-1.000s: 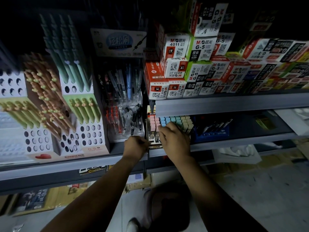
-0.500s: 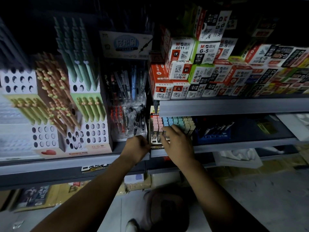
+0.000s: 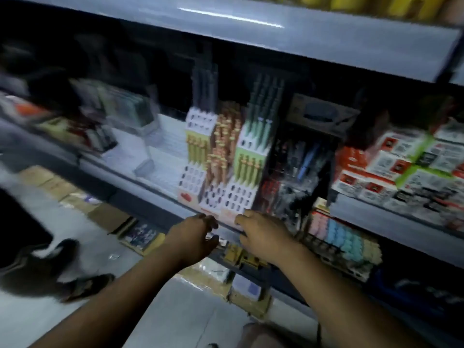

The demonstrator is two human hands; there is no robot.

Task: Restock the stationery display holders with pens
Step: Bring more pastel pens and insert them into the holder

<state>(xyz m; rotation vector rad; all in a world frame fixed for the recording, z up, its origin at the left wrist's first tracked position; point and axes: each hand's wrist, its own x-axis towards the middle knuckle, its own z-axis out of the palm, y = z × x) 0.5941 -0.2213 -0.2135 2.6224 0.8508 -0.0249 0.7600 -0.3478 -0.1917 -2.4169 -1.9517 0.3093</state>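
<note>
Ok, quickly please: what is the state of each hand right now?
Left hand: open, fingers loosely curled, holding nothing visible.
Right hand: cannot tell; its palm is hidden and the frame is blurred.

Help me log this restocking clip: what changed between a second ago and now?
The right hand came off the pastel tray and moved left, to just in front of the white pen holder. The left hand shifted left from the clear pen holder to the same spot. Neither visibly holds anything, though blur hides detail. Holders, tray and stacked boxes stayed put.
</note>
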